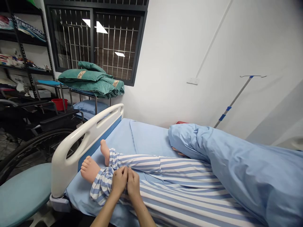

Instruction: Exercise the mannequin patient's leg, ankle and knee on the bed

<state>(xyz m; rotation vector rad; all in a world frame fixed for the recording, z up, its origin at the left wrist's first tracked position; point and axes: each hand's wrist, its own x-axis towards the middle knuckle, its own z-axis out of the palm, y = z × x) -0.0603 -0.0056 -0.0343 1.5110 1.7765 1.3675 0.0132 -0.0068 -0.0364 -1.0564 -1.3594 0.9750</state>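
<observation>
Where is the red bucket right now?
In the head view, the red bucket is at the left, on the far side of the wheelchair, left of the stand piled with green bedding.

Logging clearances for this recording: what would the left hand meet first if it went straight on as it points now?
The left hand would probably meet the far striped trouser leg first, though its height is hard to judge.
</observation>
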